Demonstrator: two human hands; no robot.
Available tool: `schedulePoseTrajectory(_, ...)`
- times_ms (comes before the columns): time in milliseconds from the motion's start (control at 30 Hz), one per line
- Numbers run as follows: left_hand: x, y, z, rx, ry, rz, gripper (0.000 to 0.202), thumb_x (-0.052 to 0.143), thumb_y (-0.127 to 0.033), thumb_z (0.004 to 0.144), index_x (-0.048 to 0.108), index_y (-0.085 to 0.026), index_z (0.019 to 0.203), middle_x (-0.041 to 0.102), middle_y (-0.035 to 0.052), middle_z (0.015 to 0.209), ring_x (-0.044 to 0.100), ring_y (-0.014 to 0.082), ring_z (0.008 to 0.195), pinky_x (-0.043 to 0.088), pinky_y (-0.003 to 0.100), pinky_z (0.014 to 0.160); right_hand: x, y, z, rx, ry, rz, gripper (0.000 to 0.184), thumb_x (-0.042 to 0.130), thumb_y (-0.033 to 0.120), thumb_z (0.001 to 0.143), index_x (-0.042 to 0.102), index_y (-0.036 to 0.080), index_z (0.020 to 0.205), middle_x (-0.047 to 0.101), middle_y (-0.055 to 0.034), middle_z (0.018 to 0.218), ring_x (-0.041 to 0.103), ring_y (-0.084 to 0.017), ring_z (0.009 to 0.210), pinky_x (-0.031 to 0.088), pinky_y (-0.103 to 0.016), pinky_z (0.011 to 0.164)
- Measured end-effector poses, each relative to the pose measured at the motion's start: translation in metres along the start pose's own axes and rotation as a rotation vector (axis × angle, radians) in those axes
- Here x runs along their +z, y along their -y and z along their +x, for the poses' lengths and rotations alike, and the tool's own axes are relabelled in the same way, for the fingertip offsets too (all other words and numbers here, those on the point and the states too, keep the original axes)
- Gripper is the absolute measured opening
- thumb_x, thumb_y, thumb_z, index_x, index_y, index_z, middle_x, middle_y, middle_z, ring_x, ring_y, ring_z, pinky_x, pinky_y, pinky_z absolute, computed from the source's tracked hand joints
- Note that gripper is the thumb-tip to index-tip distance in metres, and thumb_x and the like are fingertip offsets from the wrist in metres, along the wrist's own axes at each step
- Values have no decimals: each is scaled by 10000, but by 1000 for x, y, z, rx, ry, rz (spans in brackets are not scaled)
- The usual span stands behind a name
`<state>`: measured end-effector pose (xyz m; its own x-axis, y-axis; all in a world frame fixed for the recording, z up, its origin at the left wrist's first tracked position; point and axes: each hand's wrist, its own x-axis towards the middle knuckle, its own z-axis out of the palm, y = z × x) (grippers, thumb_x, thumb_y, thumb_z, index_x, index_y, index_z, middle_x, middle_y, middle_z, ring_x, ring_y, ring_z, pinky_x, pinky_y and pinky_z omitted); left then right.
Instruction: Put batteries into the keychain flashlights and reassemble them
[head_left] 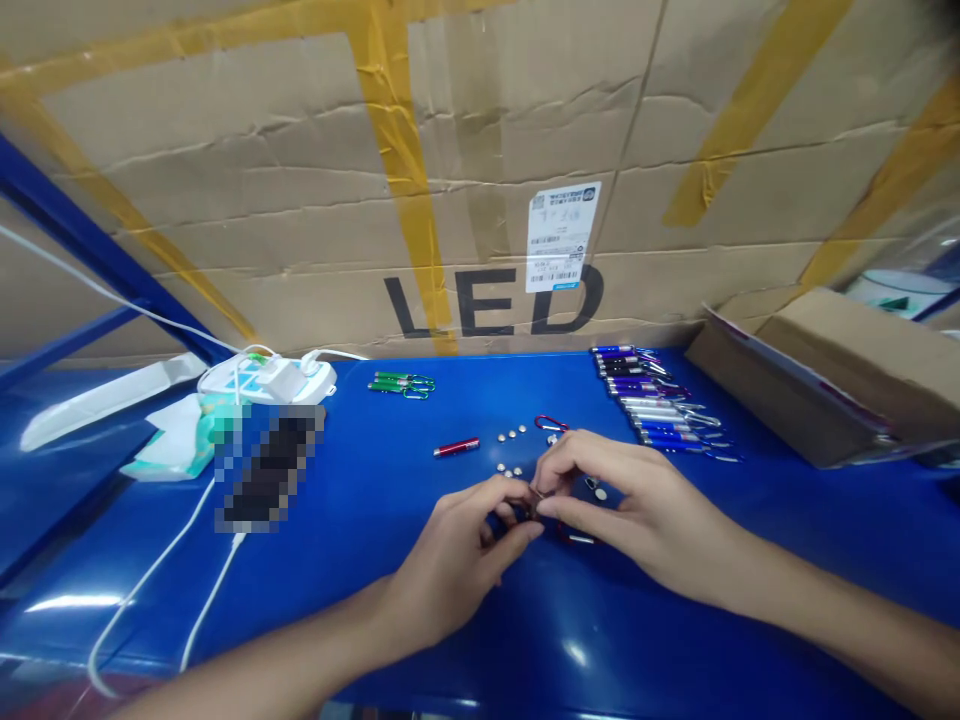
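Note:
My left hand [463, 545] and my right hand [626, 492] meet over the blue table, fingertips pinched together. Between them is a small dark piece [534, 503], mostly hidden by the fingers, whose kind I cannot make out. Just beyond the hands lie several silver button cells [512, 434] in small groups. A red mini flashlight [456, 448] rests to their left. Near the right fingers is a red carabiner clip [552, 424]. Another clip [579, 540] shows partly beneath the right hand, and a small round silver piece [600, 494] lies beside it.
Green mini flashlights with clips [401, 384] lie at the back; a row of blue, black, purple and silver ones [652, 400] sits back right. An open cardboard box [810, 390] stands right. At left are a power strip [319, 380], a blurred phone [274, 470] and white cables [154, 560].

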<state>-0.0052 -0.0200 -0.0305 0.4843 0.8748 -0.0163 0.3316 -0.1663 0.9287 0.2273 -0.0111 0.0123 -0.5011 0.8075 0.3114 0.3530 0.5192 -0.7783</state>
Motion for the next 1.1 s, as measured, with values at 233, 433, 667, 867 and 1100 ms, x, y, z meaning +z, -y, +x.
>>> schedulePoseTrajectory(233,2,4,1,-30,-19,-53,258,663,-397,1012,681,-206,1184,620,-16,891,517,35,439,456,153,410,10,-12,-2,0,-13,59,17,752,254,1011,755,248,1027,731,-15,966,657,-174,882,506,-277,832)
schedulePoseTrajectory(433,4,7,3,-28,-47,-68,268,684,-398,990,686,-196,1166,642,-6,886,511,32,435,473,140,396,20,-15,3,103,-53,207,182,835,368,937,732,220,912,685,-6,880,635,-169,798,507,-275,736)
schedulePoseTrajectory(667,6,4,4,-35,-74,-38,320,692,-459,984,701,-191,1158,664,-6,874,534,28,407,452,130,384,27,-16,1,126,-108,205,365,824,545,923,694,212,850,663,-5,845,610,-166,768,498,-288,714)
schedulePoseTrajectory(867,6,6,2,-21,-81,-19,333,693,-487,991,704,-193,1149,659,-4,886,545,31,414,462,134,393,25,-13,-3,50,-121,88,302,807,462,962,677,213,851,673,-14,848,617,-181,791,490,-297,720)
schedulePoseTrajectory(1100,5,9,3,14,-74,-27,298,688,-449,993,695,-189,1138,645,-11,892,546,25,425,474,128,402,27,-14,-7,-67,-115,-99,281,712,456,1040,646,218,906,663,-31,900,607,-192,840,478,-307,753)
